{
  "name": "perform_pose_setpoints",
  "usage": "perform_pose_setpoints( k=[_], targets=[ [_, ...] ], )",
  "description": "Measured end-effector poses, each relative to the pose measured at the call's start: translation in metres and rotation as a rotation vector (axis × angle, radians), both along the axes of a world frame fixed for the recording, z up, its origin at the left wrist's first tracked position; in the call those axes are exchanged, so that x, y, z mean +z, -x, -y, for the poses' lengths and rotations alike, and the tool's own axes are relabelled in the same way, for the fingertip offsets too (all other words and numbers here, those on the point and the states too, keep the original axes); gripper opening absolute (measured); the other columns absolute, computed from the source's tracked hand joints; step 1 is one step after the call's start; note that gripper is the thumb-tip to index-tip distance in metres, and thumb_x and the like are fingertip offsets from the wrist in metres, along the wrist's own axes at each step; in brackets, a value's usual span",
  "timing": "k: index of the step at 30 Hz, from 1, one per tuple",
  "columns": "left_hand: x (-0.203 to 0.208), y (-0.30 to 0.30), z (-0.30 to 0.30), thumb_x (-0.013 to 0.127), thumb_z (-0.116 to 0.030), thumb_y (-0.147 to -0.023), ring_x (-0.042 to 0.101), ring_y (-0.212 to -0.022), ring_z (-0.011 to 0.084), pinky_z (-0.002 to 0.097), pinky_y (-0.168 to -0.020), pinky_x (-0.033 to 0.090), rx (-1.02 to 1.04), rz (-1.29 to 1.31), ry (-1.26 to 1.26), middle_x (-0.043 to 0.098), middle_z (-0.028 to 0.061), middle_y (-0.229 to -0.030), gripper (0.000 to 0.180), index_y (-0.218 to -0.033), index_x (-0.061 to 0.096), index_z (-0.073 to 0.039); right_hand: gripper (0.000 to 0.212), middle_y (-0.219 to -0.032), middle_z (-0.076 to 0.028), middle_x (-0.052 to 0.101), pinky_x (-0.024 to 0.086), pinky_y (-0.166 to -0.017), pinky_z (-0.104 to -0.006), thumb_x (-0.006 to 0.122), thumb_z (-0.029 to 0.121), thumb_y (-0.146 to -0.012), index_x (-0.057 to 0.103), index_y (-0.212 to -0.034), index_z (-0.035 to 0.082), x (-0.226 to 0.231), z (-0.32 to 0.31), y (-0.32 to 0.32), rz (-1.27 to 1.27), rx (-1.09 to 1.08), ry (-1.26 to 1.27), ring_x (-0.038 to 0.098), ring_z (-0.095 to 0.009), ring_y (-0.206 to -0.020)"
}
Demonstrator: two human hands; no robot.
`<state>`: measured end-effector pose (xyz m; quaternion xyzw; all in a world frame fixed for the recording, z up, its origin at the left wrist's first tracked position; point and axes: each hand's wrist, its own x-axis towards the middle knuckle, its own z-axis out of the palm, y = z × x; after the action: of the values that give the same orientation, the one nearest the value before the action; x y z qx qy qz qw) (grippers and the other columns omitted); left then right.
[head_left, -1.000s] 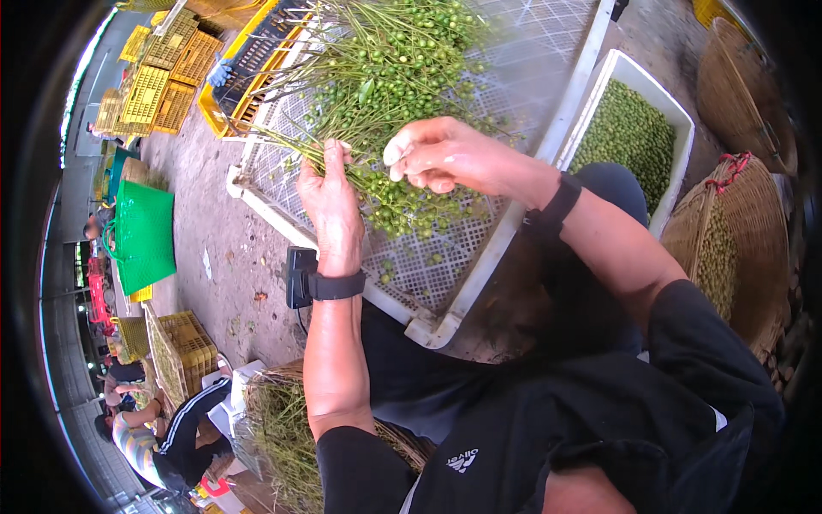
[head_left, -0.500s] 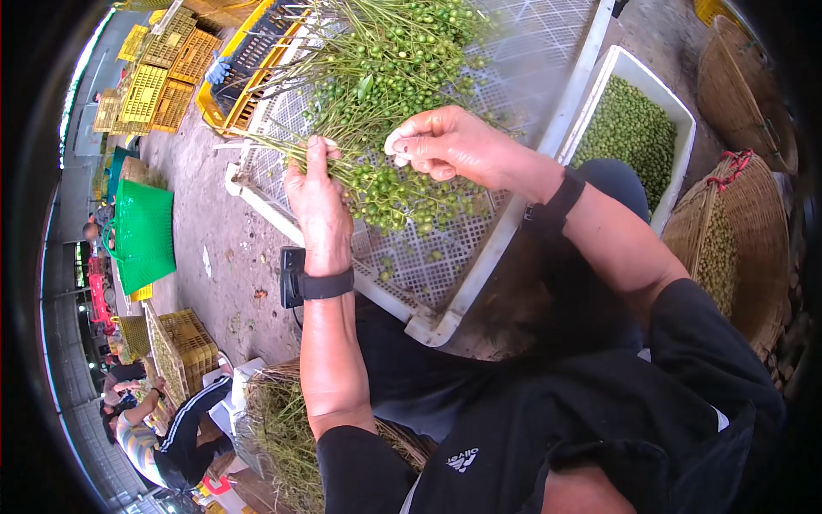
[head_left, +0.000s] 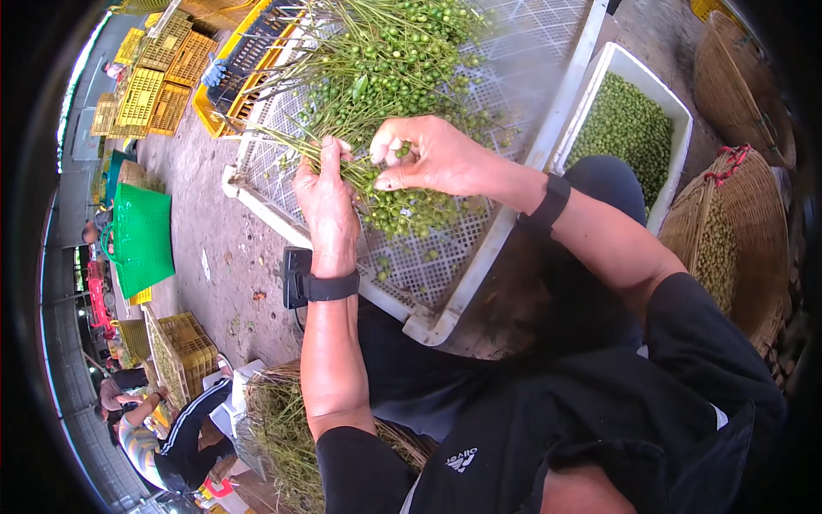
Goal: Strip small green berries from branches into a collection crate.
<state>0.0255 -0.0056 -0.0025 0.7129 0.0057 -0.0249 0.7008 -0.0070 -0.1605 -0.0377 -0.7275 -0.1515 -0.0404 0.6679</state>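
My left hand point(head_left: 330, 193) is closed round the thin stems of a bunch of small round green fruits point(head_left: 411, 210), thumb pressed on top. The fruit end of the bunch hangs to the right over a white perforated tray point(head_left: 402, 278). Just right of it is my right hand point(head_left: 437, 158), thumb and curled fingers apart, with a few green fruits showing by the fingertips. A large heap of stemmed green fruits point(head_left: 385, 68) lies on the tray beyond both hands, its stems pointing left.
A white tub point(head_left: 676, 163) of loose green fruits stands to the right, beside woven baskets point(head_left: 762, 231). Yellow crates point(head_left: 141, 94) and a green basket point(head_left: 141, 231) stand left. Bare stems point(head_left: 282, 428) fill a container near my left elbow. A seated person point(head_left: 184, 437) is at lower left.
My right hand has shifted slightly left, and its pinched fingers have spread apart beside the bunch. My left hand still grips the stems, moved slightly right.
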Motion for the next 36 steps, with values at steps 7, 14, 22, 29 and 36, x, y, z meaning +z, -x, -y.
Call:
perform_pose_setpoints(
  k=[7, 14, 22, 29, 36],
  targets=[
    [-0.002, 0.001, -0.002, 0.056, -0.023, -0.09, 0.041, -0.047, 0.0045, 0.0203, -0.039, 0.029, -0.048, -0.057, -0.026, 0.052, -0.0023, -0.068, 0.015, -0.085, 0.054, -0.009, 0.016, -0.07, 0.0, 0.057, 0.045, -0.062, -0.0245, 0.068, 0.01, -0.08, 0.061, -0.091, 0.001, -0.002, -0.002, 0.002, 0.036, -0.029, 0.051, 0.051, -0.008, -0.065],
    [0.001, 0.003, -0.001, 0.056, -0.024, -0.091, 0.027, -0.04, 0.0019, 0.0204, -0.035, 0.019, -0.03, -0.101, 0.089, 0.051, -0.0041, -0.069, 0.016, -0.084, 0.055, -0.01, 0.014, -0.071, 0.001, 0.058, 0.035, -0.047, -0.0197, 0.061, 0.014, -0.088, 0.064, -0.095, 0.002, 0.006, 0.006, 0.004, -0.347, 0.12, -0.422, 0.043, -0.004, -0.055],
    [0.0, 0.006, 0.004, 0.055, -0.023, -0.091, 0.046, -0.049, 0.0074, 0.0219, -0.041, 0.034, -0.041, -0.003, 0.04, 0.053, -0.0016, -0.069, 0.015, -0.086, 0.053, -0.009, 0.014, -0.077, -0.002, 0.058, 0.03, -0.044, -0.0178, 0.059, 0.008, -0.087, 0.062, -0.098, 0.0, -0.009, 0.006, -0.001, -0.49, -0.062, -0.681, 0.041, -0.004, -0.055],
    [0.002, 0.002, -0.003, 0.054, -0.024, -0.092, 0.028, -0.042, 0.0018, 0.0192, -0.038, 0.019, -0.017, -0.027, 0.113, 0.053, -0.004, -0.07, 0.016, -0.082, 0.054, -0.011, 0.021, -0.083, -0.002, 0.057, 0.034, -0.045, -0.0168, 0.057, 0.011, -0.086, 0.058, -0.103, 0.0, -0.001, 0.024, -0.004, -0.611, 0.134, -0.754, 0.047, -0.005, -0.062],
    [0.005, 0.004, -0.003, 0.056, -0.022, -0.09, 0.044, -0.049, 0.0058, 0.021, -0.042, 0.034, -0.078, -0.059, 0.015, 0.053, -0.001, -0.069, 0.015, -0.087, 0.054, -0.008, 0.025, -0.069, 0.0, 0.053, 0.031, -0.046, -0.0187, 0.065, 0.023, -0.085, 0.063, -0.091, -0.001, 0.001, 0.01, 0.0, -0.458, 0.187, -0.376, 0.042, -0.004, -0.058]
  ],
)
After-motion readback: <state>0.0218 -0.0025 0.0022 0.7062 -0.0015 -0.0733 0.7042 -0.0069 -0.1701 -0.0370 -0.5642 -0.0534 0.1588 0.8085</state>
